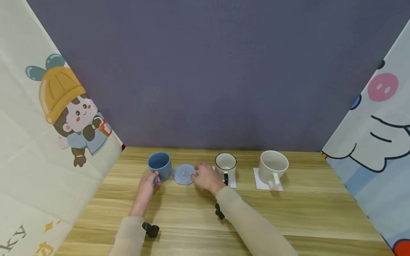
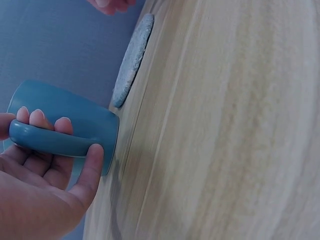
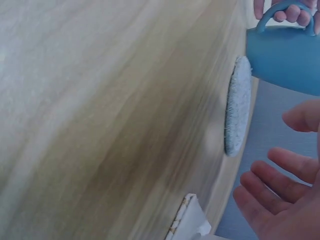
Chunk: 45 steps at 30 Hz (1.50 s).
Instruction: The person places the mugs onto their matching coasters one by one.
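Note:
A blue mug (image 1: 159, 166) stands upright at the left of the table, and my left hand (image 1: 148, 185) grips its handle. In the left wrist view the fingers curl through the mug handle (image 2: 50, 140), with one fingertip pressing near its lower end. Just right of the mug lies a round, grey-blue woven coaster (image 1: 184, 174), flat on the wood. My right hand (image 1: 207, 177) hovers at the coaster's right edge. The right wrist view shows its fingers (image 3: 280, 182) spread and relaxed, apart from the coaster, holding nothing.
A white mug with a black rim (image 1: 225, 162) is on a white square coaster (image 1: 233, 182), right beside my right hand. Farther right, a larger white mug (image 1: 272, 167) sits on another white square (image 1: 261, 184). A dark panel (image 1: 221, 78) rises behind the wooden table (image 1: 192, 217).

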Tool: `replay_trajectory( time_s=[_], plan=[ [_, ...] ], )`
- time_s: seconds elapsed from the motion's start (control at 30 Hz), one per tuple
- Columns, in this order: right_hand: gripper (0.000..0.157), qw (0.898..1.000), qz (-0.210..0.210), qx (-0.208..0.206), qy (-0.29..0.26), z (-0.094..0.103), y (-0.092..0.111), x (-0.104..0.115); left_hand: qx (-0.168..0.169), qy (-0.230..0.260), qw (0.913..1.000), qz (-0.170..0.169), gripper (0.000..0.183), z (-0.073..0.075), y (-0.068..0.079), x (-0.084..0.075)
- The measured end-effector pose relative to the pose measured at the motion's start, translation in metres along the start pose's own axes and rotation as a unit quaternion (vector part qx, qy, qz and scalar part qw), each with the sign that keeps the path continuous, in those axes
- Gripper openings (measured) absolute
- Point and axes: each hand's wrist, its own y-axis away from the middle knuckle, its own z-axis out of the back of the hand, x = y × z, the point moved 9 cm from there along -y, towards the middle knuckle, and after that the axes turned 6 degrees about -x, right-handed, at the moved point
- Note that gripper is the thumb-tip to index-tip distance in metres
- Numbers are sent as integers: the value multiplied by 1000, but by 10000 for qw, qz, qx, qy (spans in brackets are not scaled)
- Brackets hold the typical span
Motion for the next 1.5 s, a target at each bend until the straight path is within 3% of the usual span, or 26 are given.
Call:
replay_trajectory(
  time_s=[0.5,0.73,1.13,1.5],
  plan=[
    [37,9997,-12,106,212,-17,-7,5,138,-22,9999,79,36,11,-4,-1],
    [39,9988,60,118,476,-21,-7,3,89,-88,9999,-103,37,11,-4,-2],
    [43,9954,248,-4,927,-26,-6,4,111,-19,9999,-16,34,9,-2,-2],
    [41,9960,73,-22,892,-26,-8,1,-17,73,10000,43,33,8,-5,0]
  ],
)
